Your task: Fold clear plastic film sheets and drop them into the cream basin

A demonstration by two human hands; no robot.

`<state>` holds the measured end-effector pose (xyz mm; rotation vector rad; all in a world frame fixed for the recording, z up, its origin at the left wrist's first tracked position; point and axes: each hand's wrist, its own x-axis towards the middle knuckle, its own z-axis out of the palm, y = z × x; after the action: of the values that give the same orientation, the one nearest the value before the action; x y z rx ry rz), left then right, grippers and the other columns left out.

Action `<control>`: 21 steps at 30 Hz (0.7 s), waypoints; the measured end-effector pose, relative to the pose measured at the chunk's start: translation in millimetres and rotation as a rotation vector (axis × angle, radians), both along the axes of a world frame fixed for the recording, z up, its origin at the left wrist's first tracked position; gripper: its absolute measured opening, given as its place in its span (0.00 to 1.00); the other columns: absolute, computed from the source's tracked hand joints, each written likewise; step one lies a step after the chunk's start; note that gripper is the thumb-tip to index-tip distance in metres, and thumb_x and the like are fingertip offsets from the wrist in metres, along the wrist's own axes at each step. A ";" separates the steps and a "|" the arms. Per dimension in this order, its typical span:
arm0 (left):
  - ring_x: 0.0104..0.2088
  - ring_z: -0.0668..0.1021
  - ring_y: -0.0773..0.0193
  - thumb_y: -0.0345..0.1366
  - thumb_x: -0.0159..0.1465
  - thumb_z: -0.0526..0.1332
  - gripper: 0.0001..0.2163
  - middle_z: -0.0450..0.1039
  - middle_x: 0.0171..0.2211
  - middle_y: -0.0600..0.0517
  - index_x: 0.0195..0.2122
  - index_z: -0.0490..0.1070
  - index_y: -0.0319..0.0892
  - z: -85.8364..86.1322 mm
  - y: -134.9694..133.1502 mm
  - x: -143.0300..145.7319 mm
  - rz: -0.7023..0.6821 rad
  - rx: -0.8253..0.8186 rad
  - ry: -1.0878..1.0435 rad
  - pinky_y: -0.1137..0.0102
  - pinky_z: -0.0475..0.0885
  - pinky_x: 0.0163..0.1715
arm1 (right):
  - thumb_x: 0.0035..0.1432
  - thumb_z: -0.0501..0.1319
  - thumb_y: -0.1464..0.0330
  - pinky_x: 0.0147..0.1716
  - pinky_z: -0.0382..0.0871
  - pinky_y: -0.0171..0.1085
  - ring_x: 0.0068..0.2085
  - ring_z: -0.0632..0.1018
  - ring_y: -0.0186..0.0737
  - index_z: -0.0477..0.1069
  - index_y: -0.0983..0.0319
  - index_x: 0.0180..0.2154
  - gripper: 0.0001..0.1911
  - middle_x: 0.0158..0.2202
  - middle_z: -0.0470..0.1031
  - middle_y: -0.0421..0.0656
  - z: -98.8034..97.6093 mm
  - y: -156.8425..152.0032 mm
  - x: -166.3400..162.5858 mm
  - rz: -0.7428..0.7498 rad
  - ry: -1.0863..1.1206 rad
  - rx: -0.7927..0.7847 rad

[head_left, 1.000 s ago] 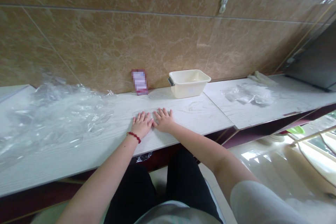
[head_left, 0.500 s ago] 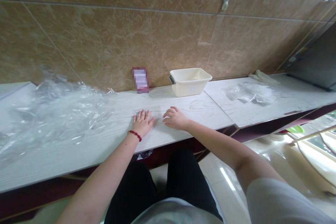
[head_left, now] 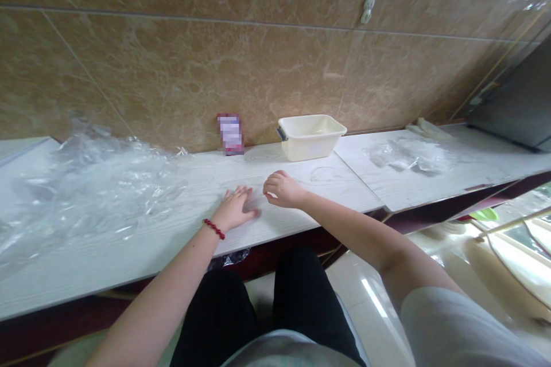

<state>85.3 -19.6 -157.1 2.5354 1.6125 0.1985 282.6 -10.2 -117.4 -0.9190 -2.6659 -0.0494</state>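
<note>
Left hand (head_left: 235, 210) beside right hand (head_left: 284, 189), at the white counter (head_left: 340, 189).
Left loosely spread, empty; right curled, on what I can't tell.

The counter (head_left: 336, 183) has a white, wood-grained face with a low sheen, and on it the tub (head_left: 312, 146) is smooth cream plastic, while the clear plastic film (head_left: 116, 178) is thin, crinkled and glossy. The wall (head_left: 172, 69) looks like polished, veined brown stone. Matt black cloth makes the trousers (head_left: 210, 309); shiny red beads make the bracelet (head_left: 214, 229).
</note>
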 end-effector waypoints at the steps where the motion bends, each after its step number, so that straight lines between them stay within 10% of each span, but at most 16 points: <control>1: 0.55 0.56 0.57 0.40 0.56 0.50 0.24 0.54 0.54 0.45 0.54 0.54 0.39 3.7 -0.4 0.9 -0.018 -0.020 -0.030 0.58 0.45 0.53 | 0.52 0.49 0.68 0.47 0.49 0.41 0.43 0.65 0.39 0.69 0.62 0.35 0.13 0.37 0.70 0.45 3.9 1.4 0.1 -0.003 0.040 -0.024; 7: 0.44 0.70 0.60 0.38 0.59 0.48 0.16 0.69 0.43 0.47 0.45 0.65 0.38 46.0 2.4 -2.1 0.016 -0.363 -0.673 0.66 0.62 0.45 | 0.56 0.44 0.60 0.45 0.57 0.36 0.45 0.67 0.35 0.64 0.64 0.43 0.20 0.42 0.68 0.45 21.5 26.9 3.9 -0.104 0.499 -0.340; 12: 0.46 0.69 0.59 0.39 0.60 0.47 0.18 0.66 0.47 0.46 0.50 0.59 0.39 74.1 11.3 -15.0 -0.011 -0.711 -1.166 0.63 0.65 0.44 | 0.56 0.25 0.54 0.39 0.64 0.38 0.44 0.70 0.37 0.57 0.65 0.50 0.36 0.46 0.67 0.48 28.2 54.2 3.5 -0.176 0.746 -0.974; 17: 0.48 0.67 0.60 0.38 0.62 0.43 0.19 0.62 0.50 0.48 0.53 0.56 0.40 62.9 40.5 -26.5 0.112 -0.707 -1.342 0.65 0.66 0.45 | 0.54 0.21 0.53 0.38 0.66 0.39 0.42 0.72 0.39 0.59 0.68 0.49 0.41 0.44 0.68 0.52 33.0 68.4 -13.3 -0.087 0.779 -1.335; 21: 0.48 0.67 0.62 0.38 0.62 0.43 0.18 0.64 0.49 0.47 0.53 0.56 0.40 34.1 64.8 -35.1 0.162 -0.817 -1.560 0.67 0.66 0.45 | 0.58 0.38 0.56 0.35 0.68 0.36 0.38 0.74 0.36 0.62 0.66 0.47 0.27 0.44 0.68 0.50 12.9 83.9 -27.4 -0.023 0.839 -1.480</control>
<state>50.1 45.2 -122.9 0.9494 0.8403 0.9544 255.2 73.6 -104.5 -0.9094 -1.5435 1.9598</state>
